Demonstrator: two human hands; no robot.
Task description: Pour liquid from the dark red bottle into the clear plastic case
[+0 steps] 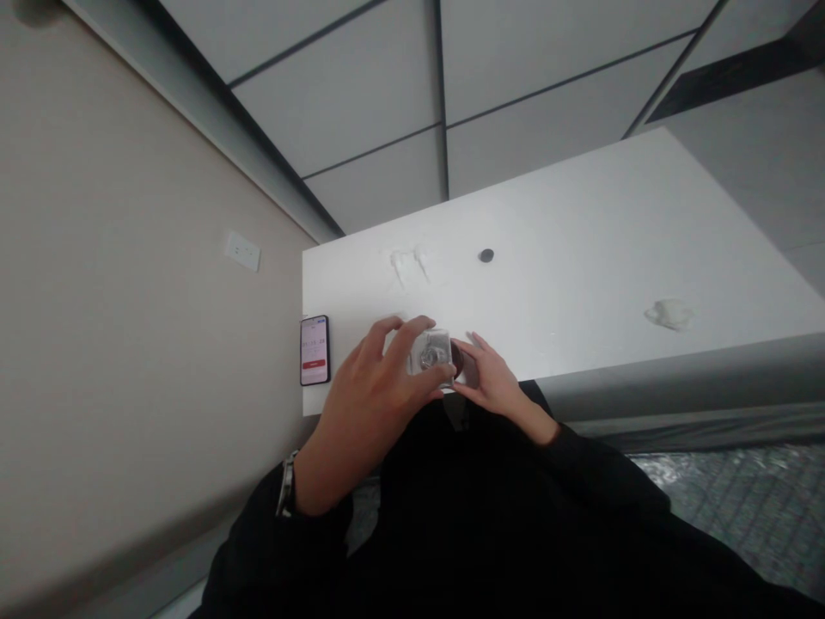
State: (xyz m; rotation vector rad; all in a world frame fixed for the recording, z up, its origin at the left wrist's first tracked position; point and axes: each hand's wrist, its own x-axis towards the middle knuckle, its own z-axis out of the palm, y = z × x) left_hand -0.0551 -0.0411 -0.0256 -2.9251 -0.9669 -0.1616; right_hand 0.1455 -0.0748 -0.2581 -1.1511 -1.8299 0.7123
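Near the table's front edge, my left hand (pixel 380 387) is closed around a small silvery, see-through box (pixel 438 340) with a round, ring-like part on its face. The thumb presses its near side while the fingers curve over the far side. From the right, my right hand (pixel 493 378) grips a dark brown round piece (pixel 457 359) up against the box. Fingers cover much of this piece, and I cannot tell whether it is joined to the box. A watch (pixel 287 486) is on my left wrist.
On the white table (pixel 580 249) lie a phone (pixel 314 351) at the left end, a small dark disc (pixel 486 255), a clear shaped piece (pixel 409 262) near the back, and a crumpled whitish plastic piece (pixel 670 314) to the right. A wall with a socket (pixel 243 250) borders the left.
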